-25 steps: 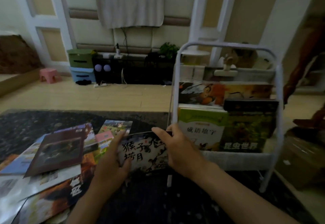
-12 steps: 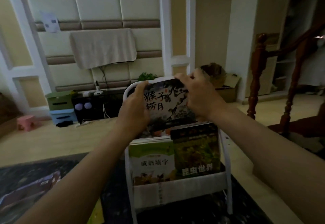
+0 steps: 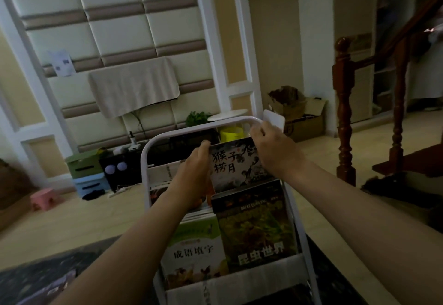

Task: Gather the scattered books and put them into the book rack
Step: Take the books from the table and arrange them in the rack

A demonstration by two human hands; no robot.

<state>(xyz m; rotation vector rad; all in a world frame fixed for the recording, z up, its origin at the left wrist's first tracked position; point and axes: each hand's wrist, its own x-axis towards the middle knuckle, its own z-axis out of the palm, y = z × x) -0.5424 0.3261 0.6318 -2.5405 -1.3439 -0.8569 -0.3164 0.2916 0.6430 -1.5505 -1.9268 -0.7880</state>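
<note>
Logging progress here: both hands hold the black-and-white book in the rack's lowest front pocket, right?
No, the upper tier: in the head view the left hand and right hand hold the black-and-white book higher in the rack, behind the dark book.

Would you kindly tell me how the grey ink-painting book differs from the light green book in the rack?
The grey ink-painting book is held by the left hand and right hand; the light green book is untouched. The ink-painting book is high, behind; the green book low, in front. Both stand upright in the white metal rack.
</note>
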